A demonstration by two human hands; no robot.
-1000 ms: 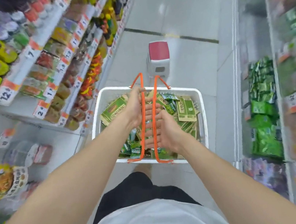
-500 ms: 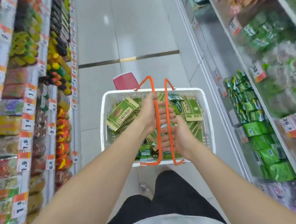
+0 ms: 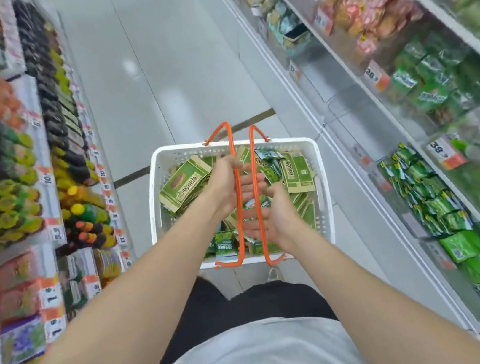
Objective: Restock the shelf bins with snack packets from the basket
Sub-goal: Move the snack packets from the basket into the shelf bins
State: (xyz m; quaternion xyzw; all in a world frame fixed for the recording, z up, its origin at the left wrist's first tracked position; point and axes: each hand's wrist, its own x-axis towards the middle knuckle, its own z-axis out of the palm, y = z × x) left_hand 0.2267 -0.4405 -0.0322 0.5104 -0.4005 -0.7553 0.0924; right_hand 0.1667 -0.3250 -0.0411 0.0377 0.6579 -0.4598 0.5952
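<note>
Carrying the basket (image 3: 156, 213) out in front of us, we have both hands close together on its orange handles (image 3: 230, 139). The left hand (image 3: 223, 184) curls round the left loop, and the right hand (image 3: 280, 219), just beside it and nearer our body, hooks its fingers in from the other side, so both are clamped on the handles and neither holds a packet. The snack packets (image 3: 185, 187) lie heaped inside the basket, flat green-and-tan sachets toward the far side and smaller bright green ones near our edge, and the pile looks full. We judge the restocking not yet begun, or barely so: nothing from the basket is in hand or on its way to a shelf, and every packet we can see is left to place. The likely targets are the shelf bins (image 3: 428, 200) on our right, where similar green packets stand in rows behind price tags (image 3: 446, 151). On our left a second shelf (image 3: 43, 167) carries bottles (image 3: 84, 211) and boxed goods. Between them runs a pale grey tiled floor (image 3: 162, 84) crossed by a dark strip (image 3: 126, 178), and blur softens both sides of the aisle.
</note>
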